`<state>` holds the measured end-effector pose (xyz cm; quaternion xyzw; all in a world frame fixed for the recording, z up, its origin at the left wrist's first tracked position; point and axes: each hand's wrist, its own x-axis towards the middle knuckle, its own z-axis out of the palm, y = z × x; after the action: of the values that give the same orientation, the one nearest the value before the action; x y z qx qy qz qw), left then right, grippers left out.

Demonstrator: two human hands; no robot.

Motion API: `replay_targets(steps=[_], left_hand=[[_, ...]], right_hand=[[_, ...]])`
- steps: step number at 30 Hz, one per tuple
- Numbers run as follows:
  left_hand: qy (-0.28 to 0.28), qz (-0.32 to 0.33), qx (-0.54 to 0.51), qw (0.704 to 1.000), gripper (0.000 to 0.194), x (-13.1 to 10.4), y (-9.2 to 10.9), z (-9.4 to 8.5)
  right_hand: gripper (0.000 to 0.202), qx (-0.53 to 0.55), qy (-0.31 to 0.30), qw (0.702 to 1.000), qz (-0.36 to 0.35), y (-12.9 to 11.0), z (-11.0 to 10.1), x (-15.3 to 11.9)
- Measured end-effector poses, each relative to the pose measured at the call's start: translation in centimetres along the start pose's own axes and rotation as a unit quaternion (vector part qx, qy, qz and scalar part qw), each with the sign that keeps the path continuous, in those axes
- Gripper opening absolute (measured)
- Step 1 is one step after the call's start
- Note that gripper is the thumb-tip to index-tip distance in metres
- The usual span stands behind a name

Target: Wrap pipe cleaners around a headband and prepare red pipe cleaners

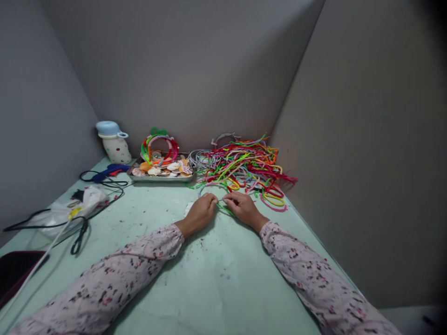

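Both left hand (202, 210) and right hand (243, 209), fingertips closed, pinched one loop (225, 209), seemingly unfinished; several fuzzy rings (173, 149) looked complete; many stems (240, 160) lay loose.

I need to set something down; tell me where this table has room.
Widest: the table, between the left sleeve and right sleeve, though specked. Another specked patch lies between the tray, the left sleeve and the black cable. Crowded: the back right, piled with colourful strands, and the left side, with that cable and a plastic bag.
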<state>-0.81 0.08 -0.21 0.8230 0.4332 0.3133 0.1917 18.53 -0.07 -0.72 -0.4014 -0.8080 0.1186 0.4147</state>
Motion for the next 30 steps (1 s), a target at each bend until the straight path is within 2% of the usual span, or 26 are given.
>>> replay_targets(steps=[11,30], left_hand=[[0.012,-0.03,-0.017,0.999,0.026,0.06,0.75,-0.55],[-0.047,-0.11,-0.106,0.987,0.026,0.31,0.85,-0.84]], right_hand=[[0.013,0.007,0.017,1.0,0.001,0.14,0.07,-0.09],[0.014,0.008,0.002,1.0,-0.002,0.12,0.04,0.03]])
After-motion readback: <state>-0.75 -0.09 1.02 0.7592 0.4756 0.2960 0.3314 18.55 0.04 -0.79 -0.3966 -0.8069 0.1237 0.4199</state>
